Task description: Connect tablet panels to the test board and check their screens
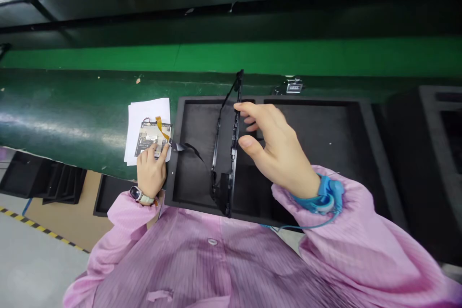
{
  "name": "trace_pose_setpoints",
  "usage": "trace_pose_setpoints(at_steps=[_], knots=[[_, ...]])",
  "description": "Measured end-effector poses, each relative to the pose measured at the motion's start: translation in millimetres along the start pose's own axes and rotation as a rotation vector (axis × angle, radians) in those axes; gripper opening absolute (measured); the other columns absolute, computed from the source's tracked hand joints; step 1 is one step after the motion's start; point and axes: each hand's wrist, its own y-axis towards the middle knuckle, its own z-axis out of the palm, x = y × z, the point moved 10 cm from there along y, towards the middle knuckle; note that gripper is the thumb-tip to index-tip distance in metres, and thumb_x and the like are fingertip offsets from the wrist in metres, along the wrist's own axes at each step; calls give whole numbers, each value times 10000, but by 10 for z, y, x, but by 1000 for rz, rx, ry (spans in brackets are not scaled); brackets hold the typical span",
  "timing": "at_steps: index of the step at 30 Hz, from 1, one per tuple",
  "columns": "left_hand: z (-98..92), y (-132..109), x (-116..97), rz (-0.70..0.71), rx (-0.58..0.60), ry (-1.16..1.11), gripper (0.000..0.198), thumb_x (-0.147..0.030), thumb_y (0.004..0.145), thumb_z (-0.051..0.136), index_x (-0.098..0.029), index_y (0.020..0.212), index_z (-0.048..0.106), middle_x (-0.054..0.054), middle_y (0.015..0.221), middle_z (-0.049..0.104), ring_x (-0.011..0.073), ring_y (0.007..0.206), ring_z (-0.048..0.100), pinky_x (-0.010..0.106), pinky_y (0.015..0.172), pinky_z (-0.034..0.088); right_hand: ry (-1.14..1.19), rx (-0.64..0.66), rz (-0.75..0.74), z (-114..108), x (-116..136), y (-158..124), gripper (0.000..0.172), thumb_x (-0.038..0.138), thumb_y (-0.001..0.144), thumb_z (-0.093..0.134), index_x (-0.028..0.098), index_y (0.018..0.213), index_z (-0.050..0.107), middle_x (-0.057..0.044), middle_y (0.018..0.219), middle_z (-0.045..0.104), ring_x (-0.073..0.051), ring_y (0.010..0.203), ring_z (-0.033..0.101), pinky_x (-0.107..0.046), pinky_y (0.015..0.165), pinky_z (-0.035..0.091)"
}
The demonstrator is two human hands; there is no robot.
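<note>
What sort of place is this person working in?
Probably an electronics factory assembly line: a long green belt stretches across in front, a small circuit board lies on white paper, and the person wears a pink work coat with a blue corded wrist strap.

Green belt has a white paper sheet next to a black foam tray, second tray far right.

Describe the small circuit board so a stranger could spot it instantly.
Start at the green conveyor belt. Left of the black foam tray lies white paper; the circuit board sits on it, touched by the left hand. Only it has an orange ribbon cable.
</note>
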Motion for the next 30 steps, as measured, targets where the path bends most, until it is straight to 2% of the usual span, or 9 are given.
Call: trace_pose_setpoints(at_steps=[3,6,9,13,16,19,24,27,30], knots=[[18,-2,68,-55,2,-89,461,-163,987,428,-220,1373,672,191,1277,622,313,1063,572,464,907,464,221,127,246,5,-181,-89,594,579,937,579,253,1397,392,-58,1054,577,-152,728,610,-310,605,546],[-94,53,168,-109,-96,-288,420,-208,1012,420,-197,1354,664,170,1220,602,284,1100,588,459,981,483,350,126,415,-83,-390,-263,631,375,902,629,288,1416,273,24,927,512,-86,540,520,-236,474,434],[-250,217,263,-119,-212,-426,427,-287,1024,468,-173,1421,577,176,1262,557,284,1216,562,462,1073,465,422,29,453,-117,-578,-417,671,246,869,600,303,1426,230,40,894,512,-91,541,515,-230,475,415],[-204,580,143,76,-119,-391,433,-328,1022,469,-175,1413,574,224,1504,428,368,1433,383,594,1171,350,474,51,518,240,-793,-569,676,189,892,454,266,1474,121,-16,984,607,-112,618,566,-240,525,464],[-142,759,97,186,-86,-421,317,-307,1023,444,-203,1216,673,183,1432,517,340,1401,418,615,1193,315,248,149,525,473,-857,-611,702,165,901,398,192,1519,67,-27,933,631,-137,655,603,-273,594,525],[-133,840,144,192,-98,-461,255,-300,1025,443,-224,1014,686,127,1234,627,289,1270,518,621,1212,276,28,151,507,458,-768,-594,691,147,895,419,110,1542,179,-69,917,638,-208,767,638,-395,748,571],[-109,872,129,190,-4,-520,279,-331,1024,422,-229,866,629,72,1037,664,246,1125,554,607,1243,215,-346,91,400,345,-210,-317,453,189,958,421,65,1380,532,-268,1284,562,-416,1177,496,-617,944,455],[-86,873,85,189,42,-545,295,-367,1014,400,-234,837,595,62,969,658,243,1077,555,598,1241,216,-326,280,221,776,91,-21,340,256,986,480,110,1245,646,-215,1272,582,-386,1191,457,-561,970,453],[-62,857,62,174,41,-589,283,-392,1000,414,-233,830,575,61,966,652,240,1061,558,598,1243,207,-133,428,169,1274,100,164,217,278,967,558,164,1085,700,-141,1166,625,-315,1156,472,-482,1004,451]])
